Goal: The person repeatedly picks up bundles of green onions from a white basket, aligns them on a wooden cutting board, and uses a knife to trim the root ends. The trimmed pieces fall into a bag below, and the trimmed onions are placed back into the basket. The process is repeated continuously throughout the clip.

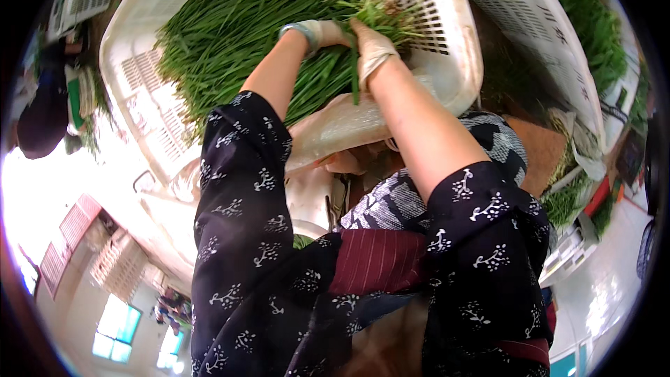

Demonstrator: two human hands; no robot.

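Note:
A white perforated plastic crate point(473, 70) lies before me, filled with long green leafy stalks point(235, 36) that look like Chinese chives. Their pale cut ends point(384, 8) gather at the crate's right side. My left hand point(327, 34), in a pale glove with a bluish band at the wrist, rests on the stalks, its fingers partly hidden. Close beside it, my right hand point(371, 47), also gloved, is at a bunch near the pale ends, with a few leaves hanging between the hands. Whether either hand grips the bunch cannot be made out.
Clear plastic sheeting point(348, 123) hangs at the crate's near edge. To the right stands another white crate point(544, 26), with more greens point(591, 26) beyond it. A brown board point(536, 154) lies below that crate. Someone in dark clothing point(44, 115) is at the far left.

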